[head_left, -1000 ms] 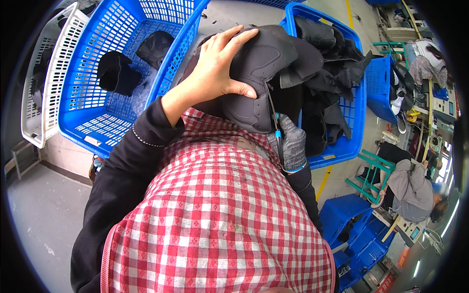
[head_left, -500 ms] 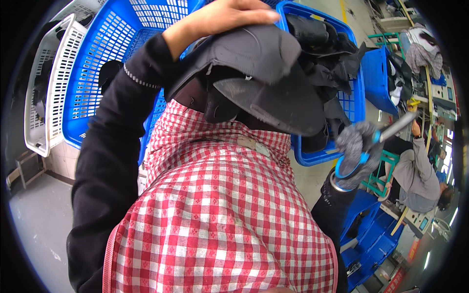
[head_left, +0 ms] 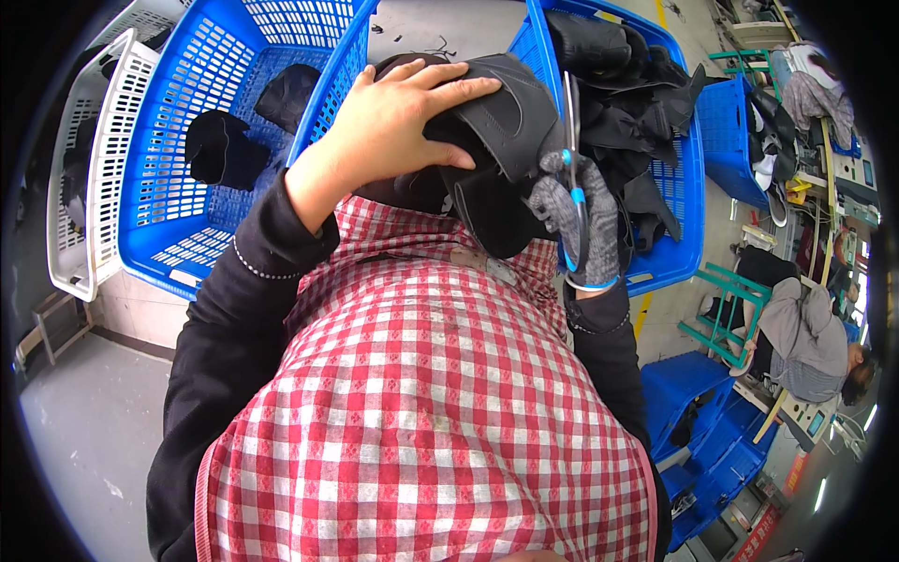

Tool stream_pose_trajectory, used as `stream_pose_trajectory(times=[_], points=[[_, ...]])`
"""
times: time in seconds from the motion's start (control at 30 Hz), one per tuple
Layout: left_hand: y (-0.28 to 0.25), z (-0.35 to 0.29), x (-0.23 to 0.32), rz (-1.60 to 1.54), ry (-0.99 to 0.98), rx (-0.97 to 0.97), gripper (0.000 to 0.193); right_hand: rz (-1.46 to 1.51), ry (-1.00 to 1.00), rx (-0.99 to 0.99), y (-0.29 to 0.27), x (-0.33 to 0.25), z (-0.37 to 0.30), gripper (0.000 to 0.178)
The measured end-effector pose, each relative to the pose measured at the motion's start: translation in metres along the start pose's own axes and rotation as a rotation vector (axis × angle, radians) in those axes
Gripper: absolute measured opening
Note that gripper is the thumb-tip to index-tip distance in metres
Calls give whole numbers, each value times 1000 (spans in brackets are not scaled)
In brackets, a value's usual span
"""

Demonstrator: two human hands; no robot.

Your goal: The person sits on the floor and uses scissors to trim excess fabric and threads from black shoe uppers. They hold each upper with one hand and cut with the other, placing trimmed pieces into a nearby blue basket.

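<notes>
A black shoe upper (head_left: 506, 98), with stitched curved edges, lies in my lap over other dark pieces. My bare left hand (head_left: 403, 117) rests on its left part, fingers spread across the top and thumb out to the side. Beside its right edge, my right hand (head_left: 582, 220), in a grey knit glove, grips scissors (head_left: 573, 117) with blue on the handles. The blades point away from me, close to the upper; whether they touch it I cannot tell. A dark flap (head_left: 494, 211) hangs down toward my red checked apron (head_left: 421, 375).
On the left stands a blue perforated basket (head_left: 159, 187) holding dark pieces (head_left: 220, 150), with a white basket (head_left: 117, 169) beyond it. Another blue basket (head_left: 691, 215), heaped with black pieces (head_left: 618, 103), is close on my right. Farther right a person (head_left: 805, 328) sits near a green metal frame (head_left: 726, 314).
My right hand has come in from the far right with the scissors, up to the upper. My left hand has slid nearer and left, and the upper has shifted and folded differently.
</notes>
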State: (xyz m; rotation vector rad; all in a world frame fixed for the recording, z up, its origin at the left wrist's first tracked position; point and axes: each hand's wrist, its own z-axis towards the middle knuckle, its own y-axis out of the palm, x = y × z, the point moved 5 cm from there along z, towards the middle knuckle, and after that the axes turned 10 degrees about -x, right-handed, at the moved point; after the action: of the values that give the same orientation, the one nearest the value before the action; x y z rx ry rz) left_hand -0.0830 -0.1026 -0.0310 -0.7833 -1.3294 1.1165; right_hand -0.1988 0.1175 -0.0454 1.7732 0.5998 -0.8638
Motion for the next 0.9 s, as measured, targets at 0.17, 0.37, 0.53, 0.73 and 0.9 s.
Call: stream_pose_trajectory(times=[0.17,0.37,0.53,0.73,0.9], points=[[3,14,-16,-116,28,-81,87,128,60,-23,-10,12,-31,29],[6,24,-12,-69,20,-157,91,400,375,-11,-16,37,-65,28],[2,21,-9,-4,110,-139,90,137,336,-79,-17,35,-53,29],[6,18,-8,2,139,-167,94,535,390,-12,-10,36,-41,32],[7,20,-10,-105,186,-168,96,326,397,94,-7,33,-41,38]])
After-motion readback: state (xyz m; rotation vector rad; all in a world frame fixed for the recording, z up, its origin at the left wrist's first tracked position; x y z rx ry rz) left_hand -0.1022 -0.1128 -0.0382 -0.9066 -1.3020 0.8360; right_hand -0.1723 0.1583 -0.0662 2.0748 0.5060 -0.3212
